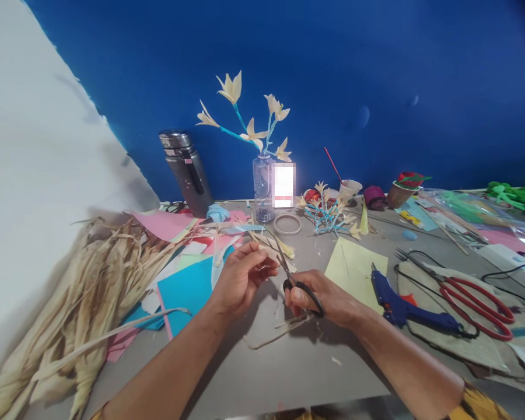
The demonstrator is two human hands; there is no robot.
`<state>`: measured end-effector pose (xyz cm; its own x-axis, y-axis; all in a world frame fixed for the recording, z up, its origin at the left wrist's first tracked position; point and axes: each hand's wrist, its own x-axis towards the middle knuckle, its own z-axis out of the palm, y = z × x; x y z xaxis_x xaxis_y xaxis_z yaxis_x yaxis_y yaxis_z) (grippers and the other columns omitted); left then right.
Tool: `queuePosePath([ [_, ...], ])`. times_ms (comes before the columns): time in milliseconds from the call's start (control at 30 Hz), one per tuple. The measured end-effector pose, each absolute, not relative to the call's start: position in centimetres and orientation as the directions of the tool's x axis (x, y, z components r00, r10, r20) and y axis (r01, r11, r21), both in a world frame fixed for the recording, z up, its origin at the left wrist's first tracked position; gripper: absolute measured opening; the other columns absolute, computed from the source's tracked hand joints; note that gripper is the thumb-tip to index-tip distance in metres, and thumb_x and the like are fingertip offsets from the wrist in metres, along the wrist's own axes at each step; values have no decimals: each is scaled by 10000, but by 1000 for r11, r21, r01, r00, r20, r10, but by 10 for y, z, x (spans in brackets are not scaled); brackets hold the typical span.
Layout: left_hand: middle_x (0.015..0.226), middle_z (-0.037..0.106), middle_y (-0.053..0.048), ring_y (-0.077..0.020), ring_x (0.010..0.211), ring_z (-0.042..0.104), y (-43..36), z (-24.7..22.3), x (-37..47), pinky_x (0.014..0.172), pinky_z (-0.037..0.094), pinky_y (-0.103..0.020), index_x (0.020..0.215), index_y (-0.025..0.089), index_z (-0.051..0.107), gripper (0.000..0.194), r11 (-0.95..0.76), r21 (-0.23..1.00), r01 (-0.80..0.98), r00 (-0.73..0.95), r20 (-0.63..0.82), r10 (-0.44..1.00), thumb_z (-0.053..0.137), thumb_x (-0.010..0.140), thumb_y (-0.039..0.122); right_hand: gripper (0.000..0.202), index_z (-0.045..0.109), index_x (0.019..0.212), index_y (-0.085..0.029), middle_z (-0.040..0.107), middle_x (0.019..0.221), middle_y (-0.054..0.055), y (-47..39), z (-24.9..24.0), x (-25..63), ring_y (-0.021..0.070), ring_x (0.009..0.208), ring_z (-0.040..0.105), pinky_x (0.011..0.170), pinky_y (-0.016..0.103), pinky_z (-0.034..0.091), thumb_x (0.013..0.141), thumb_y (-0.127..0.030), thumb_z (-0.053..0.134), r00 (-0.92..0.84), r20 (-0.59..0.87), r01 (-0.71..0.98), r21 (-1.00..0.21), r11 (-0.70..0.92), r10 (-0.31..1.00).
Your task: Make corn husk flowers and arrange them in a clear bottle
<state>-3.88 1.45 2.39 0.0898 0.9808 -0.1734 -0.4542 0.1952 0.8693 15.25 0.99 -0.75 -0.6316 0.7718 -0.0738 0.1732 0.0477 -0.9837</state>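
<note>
My right hand [319, 297] grips a pair of scissors [292, 283] with black handles, fingers through the loops. The slim blades point up and away and stand slightly apart. Just left of the blades, my left hand [245, 274] is closed in a pinch, thumb against fingertips; what sits between them is too small to make out. Pale dried husk pieces [280, 246] lie on the table behind the fingertips. Below the right hand are thin husk scraps [271, 338].
A large bundle of dried husks [96, 297] fills the left. Husk flowers stand in a clear bottle [263, 186] beside a dark flask [186, 172]. To the right lie yellow paper [354, 265], a blue glue gun [413, 312] and red-handled scissors [476, 303]. Small blue-stemmed flowers [326, 216] lie behind.
</note>
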Motion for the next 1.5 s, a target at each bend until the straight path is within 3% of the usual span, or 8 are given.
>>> queuePosePath([
  [267, 636, 683, -19, -156, 607, 659, 16, 21, -38, 592, 518, -258, 663, 171, 572, 279, 191, 878, -439, 60, -184, 981, 825, 610, 277, 681, 584, 651, -148, 582, 615, 31, 12, -11, 153, 112, 549, 465, 499, 230, 311, 764, -819, 572, -631, -93, 218, -974, 61, 770],
  [500, 637, 682, -30, -155, 621, 658, 15, 21, -40, 626, 524, -262, 653, 165, 581, 277, 197, 878, -437, 65, -188, 980, 832, 609, 274, 684, 544, 506, -159, 433, 443, -23, 12, -12, 150, 82, 448, 339, 453, 241, 247, 679, -809, 663, -566, -160, 239, -971, -25, 809],
  [800, 637, 609, 20, -94, 598, 566, 15, 20, -37, 624, 518, -235, 658, 161, 591, 279, 230, 789, -570, 86, -220, 972, 856, 572, 181, 693, 625, 688, -147, 604, 644, 45, 8, -13, 145, 129, 588, 490, 545, 256, 343, 782, -828, 535, -606, -48, 146, -988, 52, 794],
  [867, 622, 602, 19, -98, 599, 561, 14, 18, -35, 609, 506, -228, 659, 164, 590, 269, 247, 787, -565, 108, -226, 968, 847, 584, 186, 635, 625, 717, -153, 590, 643, 33, 8, -12, 142, 129, 584, 481, 546, 259, 350, 750, -787, 620, -550, -37, 99, -995, 21, 834],
  [967, 610, 586, 24, -97, 592, 546, 10, 13, -31, 582, 471, -213, 692, 169, 599, 267, 296, 788, -540, 148, -257, 955, 846, 595, 195, 531, 630, 835, -169, 600, 696, 17, 9, -10, 138, 131, 598, 483, 548, 258, 382, 655, -643, 789, -307, -16, -13, -1000, -21, 952],
  [1100, 643, 591, 28, -89, 585, 529, 5, 5, -23, 589, 449, -215, 716, 177, 593, 281, 350, 783, -514, 197, -289, 937, 852, 614, 212, 429, 638, 895, -172, 584, 705, -3, 11, -7, 135, 121, 595, 477, 540, 249, 387, 634, -458, 825, -114, 27, -96, -995, 16, 993],
  [1300, 634, 599, 7, -116, 588, 534, 4, 6, -22, 569, 419, -234, 702, 177, 610, 222, 409, 816, -407, 284, -313, 906, 795, 636, 280, 321, 615, 780, -169, 537, 624, -35, 12, -4, 139, 95, 544, 430, 504, 231, 346, 615, -375, 798, -80, -18, -112, -993, -27, 997],
  [1500, 556, 567, 9, -111, 579, 507, 11, 8, -34, 609, 393, -239, 611, 162, 624, 105, 249, 959, -139, 312, -196, 930, 712, 647, 207, 286, 644, 776, -156, 539, 626, -36, 16, -1, 150, 97, 564, 432, 515, 229, 334, 599, -331, 784, -233, -81, -44, -995, -93, 969],
])
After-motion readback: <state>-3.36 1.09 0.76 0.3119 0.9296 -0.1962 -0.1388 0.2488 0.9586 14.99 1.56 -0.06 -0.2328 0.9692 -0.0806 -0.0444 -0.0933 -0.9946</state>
